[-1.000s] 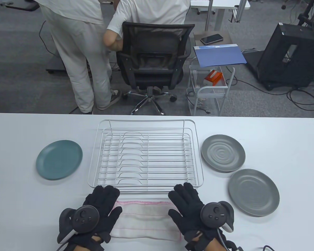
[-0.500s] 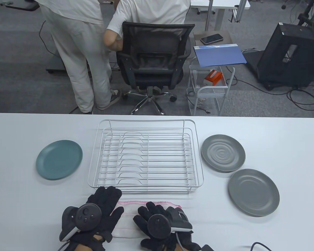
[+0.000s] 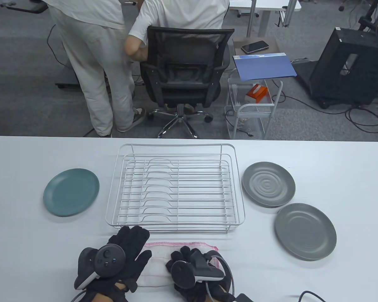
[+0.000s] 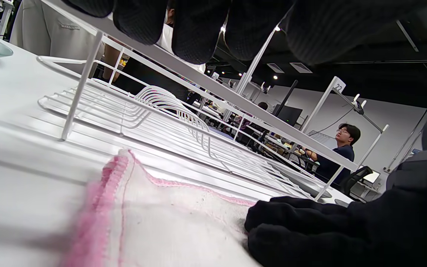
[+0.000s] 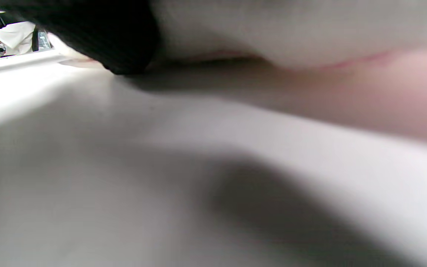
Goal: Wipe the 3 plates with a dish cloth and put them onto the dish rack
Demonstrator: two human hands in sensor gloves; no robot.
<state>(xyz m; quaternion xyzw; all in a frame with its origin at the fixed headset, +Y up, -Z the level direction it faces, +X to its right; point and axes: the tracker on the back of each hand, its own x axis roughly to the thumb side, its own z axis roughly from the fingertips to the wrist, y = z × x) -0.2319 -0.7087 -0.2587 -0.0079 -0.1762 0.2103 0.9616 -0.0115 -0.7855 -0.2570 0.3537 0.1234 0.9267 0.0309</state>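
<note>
Dish cloth (image 3: 159, 262) now bunched under right hand (image 3: 192, 270), fingers (image 3: 186, 253) curled

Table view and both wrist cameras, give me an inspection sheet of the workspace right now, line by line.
Surface: white table, no spills seen.
Job's things: teal plate left of the dish rack; ringed grey plate and plain grey plate to its right, all flat on the table; rack holds nothing; pink-edged dish cloth on the near side of the rack.
Clutter: nothing seen.
Grippers: left hand lies flat on the cloth's left end; right hand has its fingers curled on the cloth, apparently gathering it.
Cables: black cable on the table's near edge; more on the floor.
Surroundings: office chair, two people, wire cart.
</note>
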